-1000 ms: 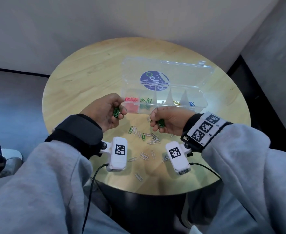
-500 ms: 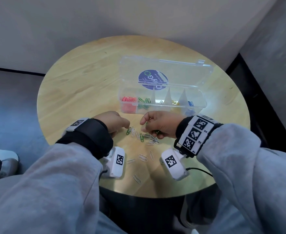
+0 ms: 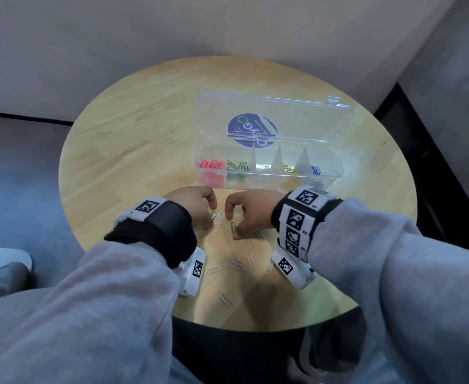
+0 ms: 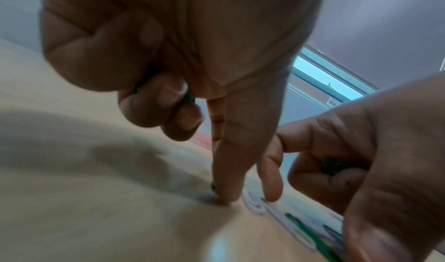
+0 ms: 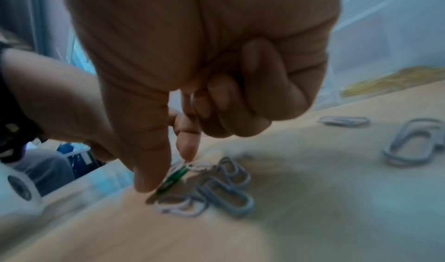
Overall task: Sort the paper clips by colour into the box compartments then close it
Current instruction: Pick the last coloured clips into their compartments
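Observation:
The clear compartment box [image 3: 336,173] stands open on the round table, with pink clips [image 3: 211,164], green clips [image 3: 237,166], yellow clips [image 3: 288,169] and blue clips [image 3: 315,170] in separate compartments. Both hands are down on the loose pile in front of it. My left hand [image 3: 211,214] keeps green clips [image 4: 189,97] under its curled fingers, and its fingertip [image 4: 225,193] touches a green clip [image 4: 213,187] on the table. My right hand [image 5: 168,171] pinches a green clip [image 5: 172,178] between thumb and forefinger and holds more green clips [image 4: 333,166] in its palm.
White clips [image 3: 234,263] lie scattered on the table [image 3: 133,151] between my wrists and towards the near edge; more white ones [image 5: 226,188] tangle beside the pinched green clip. The box lid [image 3: 272,117] stands up behind the compartments. Walls close in behind and to the right.
Both hands dropped from just in front of the box onto the loose pile, still carrying green clips. Their fingertips now meet the table at green clips.

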